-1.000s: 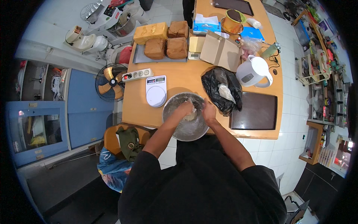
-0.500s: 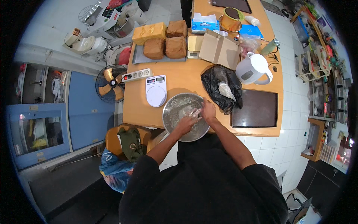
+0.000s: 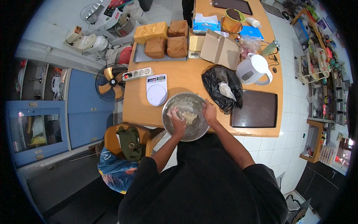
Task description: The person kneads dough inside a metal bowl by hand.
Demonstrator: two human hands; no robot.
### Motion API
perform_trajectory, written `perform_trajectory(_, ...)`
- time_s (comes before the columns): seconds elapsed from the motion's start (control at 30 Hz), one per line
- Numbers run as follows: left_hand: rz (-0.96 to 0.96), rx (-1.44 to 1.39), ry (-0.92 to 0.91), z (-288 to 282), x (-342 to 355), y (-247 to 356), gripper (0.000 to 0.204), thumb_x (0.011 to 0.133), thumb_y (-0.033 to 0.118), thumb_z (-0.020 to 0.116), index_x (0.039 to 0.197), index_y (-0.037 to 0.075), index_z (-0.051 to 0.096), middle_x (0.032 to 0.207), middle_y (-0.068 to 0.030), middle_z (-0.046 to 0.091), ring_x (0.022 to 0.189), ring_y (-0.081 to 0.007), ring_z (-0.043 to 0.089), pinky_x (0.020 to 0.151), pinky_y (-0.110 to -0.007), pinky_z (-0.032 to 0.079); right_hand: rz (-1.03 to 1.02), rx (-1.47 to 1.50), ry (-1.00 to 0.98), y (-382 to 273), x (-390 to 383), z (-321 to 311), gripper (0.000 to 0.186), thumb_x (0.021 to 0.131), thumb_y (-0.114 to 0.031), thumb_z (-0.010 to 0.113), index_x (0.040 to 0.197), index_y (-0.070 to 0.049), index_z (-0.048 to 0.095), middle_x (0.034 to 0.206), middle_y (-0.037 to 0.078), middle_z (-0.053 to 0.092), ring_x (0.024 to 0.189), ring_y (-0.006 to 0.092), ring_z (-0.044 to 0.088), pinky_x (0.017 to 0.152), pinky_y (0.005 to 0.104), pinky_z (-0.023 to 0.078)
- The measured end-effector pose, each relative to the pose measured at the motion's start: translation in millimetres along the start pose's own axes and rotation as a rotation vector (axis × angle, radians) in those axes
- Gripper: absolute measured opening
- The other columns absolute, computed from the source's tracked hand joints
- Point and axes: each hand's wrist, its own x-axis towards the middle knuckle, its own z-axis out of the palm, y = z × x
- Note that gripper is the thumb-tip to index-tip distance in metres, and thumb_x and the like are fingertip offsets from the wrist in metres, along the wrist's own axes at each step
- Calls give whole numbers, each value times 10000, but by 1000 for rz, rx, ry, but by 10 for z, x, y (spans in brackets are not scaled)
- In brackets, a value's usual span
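Note:
A metal mixing bowl (image 3: pixel 199 129) sits at the table's near edge, its inner wall smeared with flour. In it lies a small rough lump of pale dough (image 3: pixel 190 118). My left hand (image 3: pixel 177 120) is inside the bowl, just left of the dough, its floury fingers apart and nothing in them. At the bowl's right rim, my right hand (image 3: pixel 209 111) is closed around the edge. Left of the bowl stands a white kitchen scale (image 3: pixel 156 94), and behind its right side rests a black plastic bag (image 3: pixel 213 83) with something white in its opening.
A dark baking tray (image 3: pixel 254 109) lies at the table's right, with a white electric kettle (image 3: pixel 253 69) behind it. Several bread loaves (image 3: pixel 155 47) fill a tray at the back left, near a power strip (image 3: pixel 138 74). A fan (image 3: pixel 111 81) stands beyond the table's left edge.
My left hand has moved leftward inside the bowl, uncovering the dough lump. My right hand stays at the right rim.

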Motion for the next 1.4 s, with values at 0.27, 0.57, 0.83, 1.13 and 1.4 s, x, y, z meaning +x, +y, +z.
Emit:
perform_trajectory(0.27,-140,837,-236,45,-70,143,648,694,45,670,1294,12,428,1314,-212,365,1208,-384,404,974,-442,388,112,447,-34,361,57,170,345,914,-336,554,1047,-23,616,856,200,655,809,280,651,730,368,478)
perform_trajectory(0.57,-126,521,-318,249,-62,-142,548,687,84,661,1200,-38,510,1172,-273,511,1075,-413,517,930,-458,417,43,417,-9,225,1,137,297,951,-263,515,1062,1,593,854,117,648,809,156,577,750,315,454)
perform_trajectory(0.83,192,251,-414,246,-90,202,586,669,64,656,1234,19,507,1069,-236,587,981,-413,566,872,-462,449,-32,330,90,150,12,183,247,932,-218,519,1040,-10,597,816,218,638,785,332,655,690,380,476)
perform_trajectory(1.13,188,337,-826,-270,-227,-119,797,694,9,612,1409,56,263,1168,-260,518,1037,-433,537,924,-502,424,49,258,21,33,25,110,196,901,-167,536,1028,-34,603,829,248,626,848,420,620,676,408,476)
perform_trajectory(1.4,-195,695,-538,-283,198,25,688,770,138,615,1382,5,330,1285,-272,403,1254,-435,357,1018,-451,368,15,217,109,83,2,108,228,913,-181,509,1029,-11,607,841,251,635,825,425,621,695,443,476)
